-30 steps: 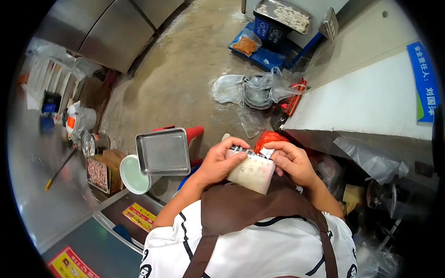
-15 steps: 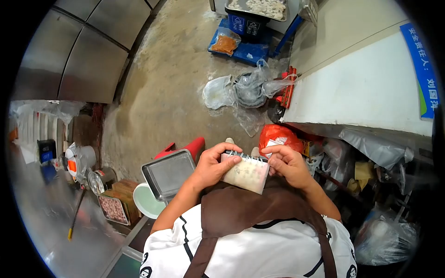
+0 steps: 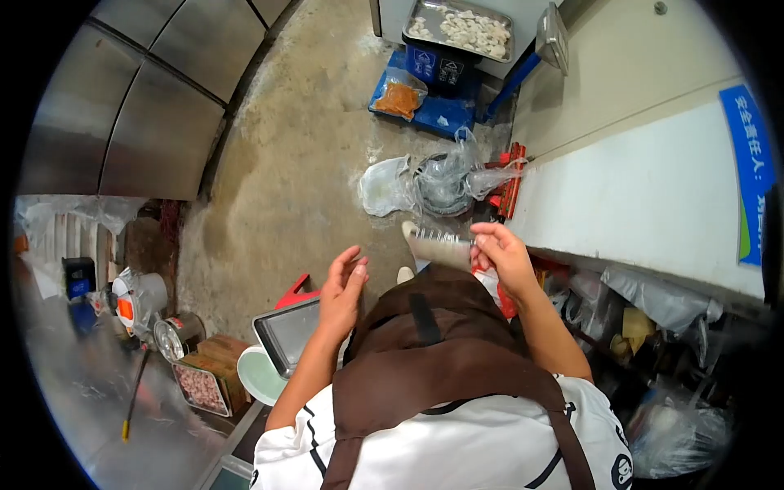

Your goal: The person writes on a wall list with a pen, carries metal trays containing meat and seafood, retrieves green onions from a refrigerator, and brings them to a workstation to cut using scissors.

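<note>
My right hand [image 3: 504, 260] grips the right end of a small spiral-bound notepad [image 3: 441, 248], which hangs out to the left over my lap, its spiral binding along the top edge. Away from the notepad, to the left, my left hand [image 3: 343, 290] is raised with its fingers apart and nothing in it. A brown apron [image 3: 445, 367] covers my front below both hands. Part of a red bag [image 3: 507, 305] shows just below my right hand.
An empty metal tray [image 3: 286, 333] and a pale green bowl [image 3: 261, 374] are at lower left. Ahead, plastic bags [image 3: 445, 184] lie on the floor near a blue platform scale [image 3: 445, 122]. A white counter [image 3: 629, 196] runs along the right.
My left hand has let go of the notepad and moved left. My right hand has raised the notepad forward, away from my body, and its face is now tilted.
</note>
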`<action>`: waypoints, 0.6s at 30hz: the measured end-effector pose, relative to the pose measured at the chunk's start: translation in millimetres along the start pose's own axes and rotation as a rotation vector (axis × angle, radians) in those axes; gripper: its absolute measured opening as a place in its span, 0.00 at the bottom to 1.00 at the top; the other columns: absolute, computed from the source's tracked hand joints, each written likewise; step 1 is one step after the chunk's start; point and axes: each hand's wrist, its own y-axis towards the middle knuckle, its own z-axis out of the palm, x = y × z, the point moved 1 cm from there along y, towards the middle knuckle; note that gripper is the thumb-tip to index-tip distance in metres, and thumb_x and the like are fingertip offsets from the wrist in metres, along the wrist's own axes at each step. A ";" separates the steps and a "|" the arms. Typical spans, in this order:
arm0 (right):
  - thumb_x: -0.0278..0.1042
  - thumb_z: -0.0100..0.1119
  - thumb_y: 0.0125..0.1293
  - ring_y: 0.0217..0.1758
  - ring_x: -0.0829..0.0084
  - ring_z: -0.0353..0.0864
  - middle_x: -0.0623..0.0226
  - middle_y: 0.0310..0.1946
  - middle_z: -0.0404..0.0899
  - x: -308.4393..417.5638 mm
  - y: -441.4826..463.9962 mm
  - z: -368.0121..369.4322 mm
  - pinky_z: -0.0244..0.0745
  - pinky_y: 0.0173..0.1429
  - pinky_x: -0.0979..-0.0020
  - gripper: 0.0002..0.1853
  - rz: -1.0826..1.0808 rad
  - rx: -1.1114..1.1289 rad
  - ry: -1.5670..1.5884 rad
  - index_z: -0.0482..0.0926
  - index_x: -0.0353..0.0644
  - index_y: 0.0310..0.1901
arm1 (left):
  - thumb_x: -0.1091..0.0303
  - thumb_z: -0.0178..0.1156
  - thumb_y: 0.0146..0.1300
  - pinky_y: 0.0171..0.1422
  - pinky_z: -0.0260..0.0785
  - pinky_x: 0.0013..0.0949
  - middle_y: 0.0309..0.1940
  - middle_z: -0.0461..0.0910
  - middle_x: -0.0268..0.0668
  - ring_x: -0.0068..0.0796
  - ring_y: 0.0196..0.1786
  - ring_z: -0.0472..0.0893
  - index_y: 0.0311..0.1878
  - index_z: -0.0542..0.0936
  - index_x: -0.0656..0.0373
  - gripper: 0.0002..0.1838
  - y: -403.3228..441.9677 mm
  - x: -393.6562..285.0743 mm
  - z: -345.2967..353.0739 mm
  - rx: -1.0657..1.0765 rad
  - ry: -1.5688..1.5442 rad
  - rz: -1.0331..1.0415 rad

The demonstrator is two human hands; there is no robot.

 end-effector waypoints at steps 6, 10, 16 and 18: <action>0.29 0.50 0.64 0.28 0.80 0.72 0.66 0.31 0.75 -20.3 128.7 -43.2 0.71 0.38 0.78 0.18 0.077 -0.187 0.027 0.65 0.35 0.54 | 0.68 0.51 0.65 0.55 0.67 0.31 0.56 0.68 0.41 0.33 0.57 0.71 0.58 0.67 0.63 0.19 17.7 5.8 -29.9 -0.160 0.031 -0.102; 0.29 0.51 0.64 0.30 0.78 0.75 0.64 0.32 0.77 -29.2 231.4 -71.0 0.73 0.38 0.77 0.20 0.128 -0.225 0.010 0.62 0.35 0.56 | 0.69 0.53 0.64 0.53 0.68 0.31 0.52 0.71 0.40 0.30 0.54 0.73 0.55 0.69 0.64 0.18 45.8 7.5 -40.3 -0.232 0.093 -0.169; 0.27 0.52 0.62 0.30 0.78 0.75 0.61 0.36 0.78 -16.0 339.4 -87.0 0.73 0.38 0.77 0.24 0.156 -0.251 -0.006 0.60 0.34 0.58 | 0.69 0.54 0.64 0.51 0.65 0.24 0.45 0.75 0.36 0.21 0.45 0.73 0.54 0.70 0.63 0.16 109.5 -39.3 -25.9 -0.223 0.063 -0.374; 0.27 0.53 0.61 0.31 0.78 0.74 0.60 0.37 0.78 -6.0 361.0 -89.4 0.73 0.38 0.77 0.24 0.130 -0.234 -0.061 0.60 0.33 0.59 | 0.70 0.53 0.65 0.52 0.65 0.24 0.45 0.75 0.36 0.21 0.45 0.73 0.54 0.70 0.63 0.15 134.9 -57.8 -20.9 -0.199 0.060 -0.382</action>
